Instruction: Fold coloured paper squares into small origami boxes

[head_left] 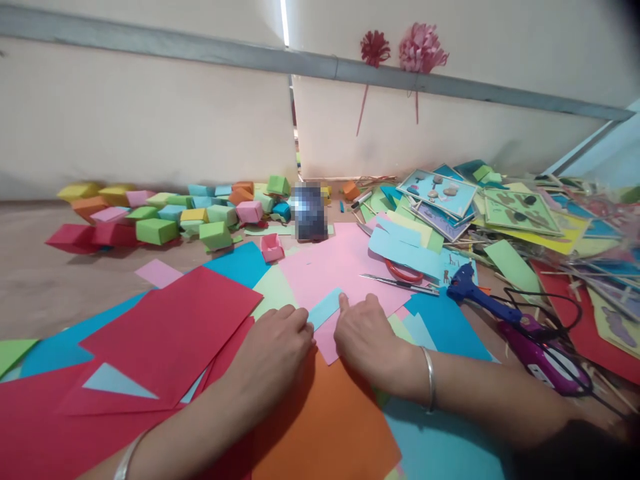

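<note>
A narrow light blue paper strip (325, 308) lies over a large pink sheet (320, 260), between my two hands. My left hand (283, 347) has its fingers curled at the strip's lower left end. At the strip's right side is my right hand (367, 337), fingers bent in and thumb tip against the paper. Both hands are closed on the strip. Below them an orange sheet (325, 427) is partly covered by my left forearm. A red sheet (175, 333) lies to the left.
Folded paper boxes (215, 235) line the wall at the back left, with a small pink box (272, 247) nearer. A cutter knife (400, 285), red-handled scissors (404, 273) and a blue glue gun (480, 297) lie right, beside piled cards (440, 193) and a purple device (545, 357).
</note>
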Tool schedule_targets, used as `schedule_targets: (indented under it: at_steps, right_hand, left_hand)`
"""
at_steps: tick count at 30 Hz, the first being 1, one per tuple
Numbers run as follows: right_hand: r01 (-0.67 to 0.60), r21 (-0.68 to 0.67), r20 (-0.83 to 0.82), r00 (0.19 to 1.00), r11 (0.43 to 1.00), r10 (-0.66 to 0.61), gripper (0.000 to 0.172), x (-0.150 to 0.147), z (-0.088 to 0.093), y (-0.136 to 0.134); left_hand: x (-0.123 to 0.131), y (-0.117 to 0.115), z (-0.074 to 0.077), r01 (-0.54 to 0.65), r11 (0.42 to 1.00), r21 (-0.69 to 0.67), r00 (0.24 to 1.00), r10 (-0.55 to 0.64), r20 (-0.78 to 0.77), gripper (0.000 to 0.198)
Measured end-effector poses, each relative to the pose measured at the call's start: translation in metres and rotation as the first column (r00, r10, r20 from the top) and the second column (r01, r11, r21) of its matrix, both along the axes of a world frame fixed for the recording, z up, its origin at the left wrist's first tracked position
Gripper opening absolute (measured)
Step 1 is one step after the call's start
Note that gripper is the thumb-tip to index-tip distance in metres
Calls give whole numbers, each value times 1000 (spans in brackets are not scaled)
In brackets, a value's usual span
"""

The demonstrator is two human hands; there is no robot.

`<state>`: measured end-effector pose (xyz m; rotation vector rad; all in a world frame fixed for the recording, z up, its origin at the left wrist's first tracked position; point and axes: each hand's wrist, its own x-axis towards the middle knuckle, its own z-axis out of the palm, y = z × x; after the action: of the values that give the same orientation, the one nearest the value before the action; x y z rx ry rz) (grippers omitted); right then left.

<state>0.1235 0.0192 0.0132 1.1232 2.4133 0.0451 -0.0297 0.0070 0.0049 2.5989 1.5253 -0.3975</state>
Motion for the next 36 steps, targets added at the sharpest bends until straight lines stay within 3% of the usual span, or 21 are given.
schedule_targets:
  at_steps: [7,10,13,18,32,36]
  right_hand:
    - [50,55,-37,998,997,-48,32,7,8,10]
    - [6,133,-93,996,991,7,43,4,4,3]
    - [-58,80,-124,990,995,68,55,0,-2,2]
    - [37,75,-90,996,996,-30,64,3,-4,14]
    - [58,144,-6,998,988,-58,54,2,-10,9]
    - [79,93,-35,996,993,-76,36,1,-2,15]
  left_hand:
    - [-1,-2,-7,12,999,32,1000,-12,22,21]
    - [0,-2,-7,16,999,44,1000,-16,19,19]
    - [0,-3,-8,21,997,76,999,-23,28,22]
    - [-3,-2,-15,43,993,112,998,-49,47,22]
    - [-1,-4,-11,37,990,134,995,-50,89,26]
    - [2,-6,-11,14,980,199,986,-46,157,25]
